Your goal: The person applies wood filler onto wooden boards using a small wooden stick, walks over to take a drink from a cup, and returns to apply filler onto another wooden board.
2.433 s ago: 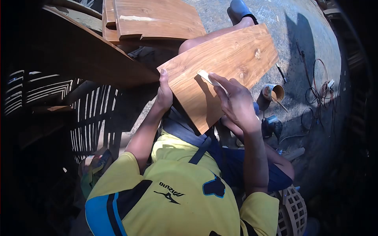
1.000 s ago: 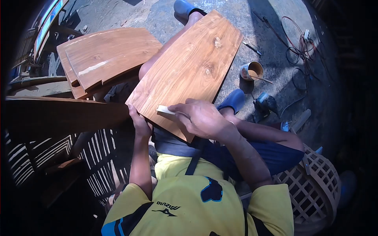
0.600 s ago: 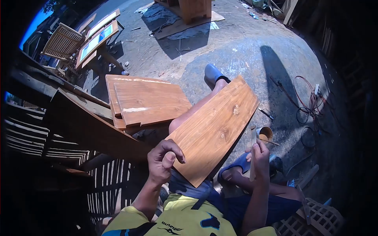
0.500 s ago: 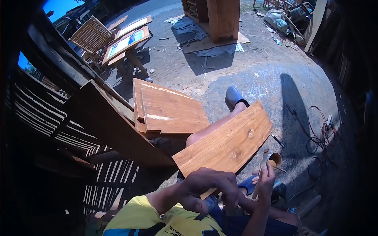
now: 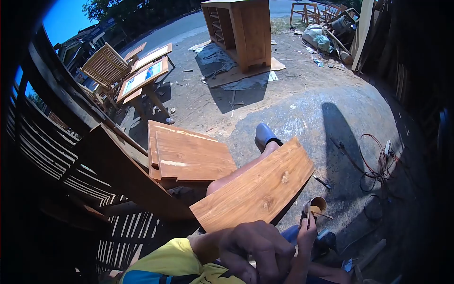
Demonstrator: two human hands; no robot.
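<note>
A wooden board (image 5: 255, 184) with visible knots lies slantwise across my lap. My left hand (image 5: 257, 251) is curled close to the camera, in front of the board's lower end; whatever is inside its fingers is hidden. Lower right, my right hand (image 5: 307, 232) grips a thin, light flat stick (image 5: 309, 214) by its lower part. The stick's upper end is at the rim of a small tin (image 5: 319, 203) with brownish contents. Another thin stick (image 5: 325, 216) sticks out of this tin. A dark pen-like object (image 5: 322, 182) rests on the ground beside the board.
Stacked wooden panels (image 5: 194, 154) with pale filler streaks stand to the left, beside a long dark plank (image 5: 137, 175). Tangled cables (image 5: 376, 168) lie on the right. Farther off are a wooden cabinet (image 5: 255, 38), a slatted chair (image 5: 105, 66) and low tables (image 5: 144, 80).
The view has tilted up and turned slightly right. My right hand has brought the flat stick to the tin's rim. My left hand stays curled near the board's lower end.
</note>
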